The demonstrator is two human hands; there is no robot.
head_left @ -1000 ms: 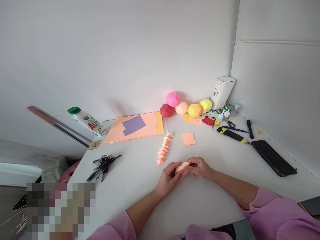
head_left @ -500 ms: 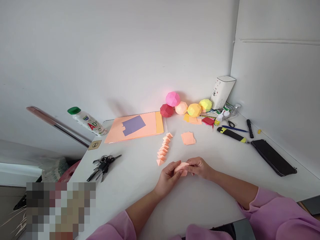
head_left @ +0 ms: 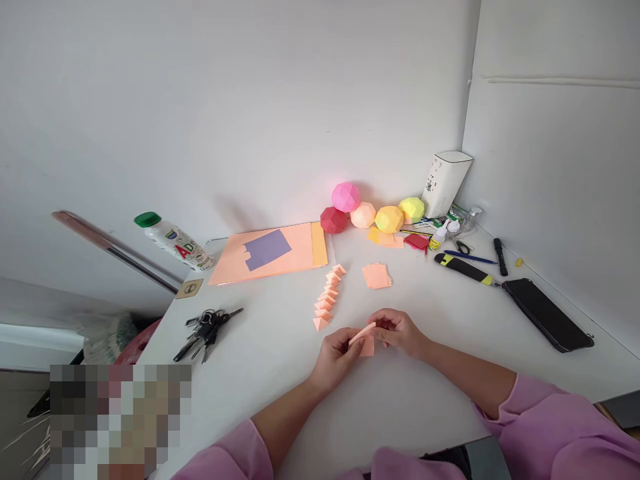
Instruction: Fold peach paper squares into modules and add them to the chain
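My left hand [head_left: 339, 359] and right hand [head_left: 397, 333] meet low over the desk [head_left: 280, 347], forearms angled inward, fingers bent and pinching the folded peach paper [head_left: 367, 343] between them. Just beyond my fingers runs a slanting row of folded peach pieces [head_left: 326, 301], with a stack of peach squares [head_left: 377, 276] to its right.

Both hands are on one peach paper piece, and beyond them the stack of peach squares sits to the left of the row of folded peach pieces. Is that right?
Not quite: the head view shows the stack of peach squares to the right of the row of folded peach pieces. Both hands, left and right, are on one peach paper piece.
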